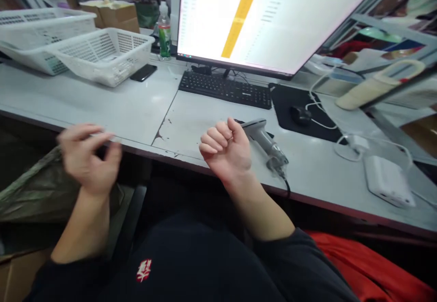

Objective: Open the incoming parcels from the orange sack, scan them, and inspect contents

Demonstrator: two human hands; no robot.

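Note:
My left hand (89, 156) hovers at the table's front edge, somewhat blurred. Its fingers are bent, with a gap between them and the thumb, and nothing shows in that gap. Over the front of the table, my right hand (225, 149) is turned palm up with its fingers curled in; I see nothing held in it. Just beside it on the right lies a grey handheld barcode scanner (264, 138), its black cable hanging over the edge. Behind my hands stand a black keyboard (225, 89) and a lit monitor (273, 24) showing a spreadsheet-like page.
White plastic baskets (131, 58) stand at the back left, near a black phone (144, 72) and a green-labelled bottle (164, 33). To the right are a mouse (301, 115) on a black mat (316, 129), white cables and a white power-bank-like box (387, 179).

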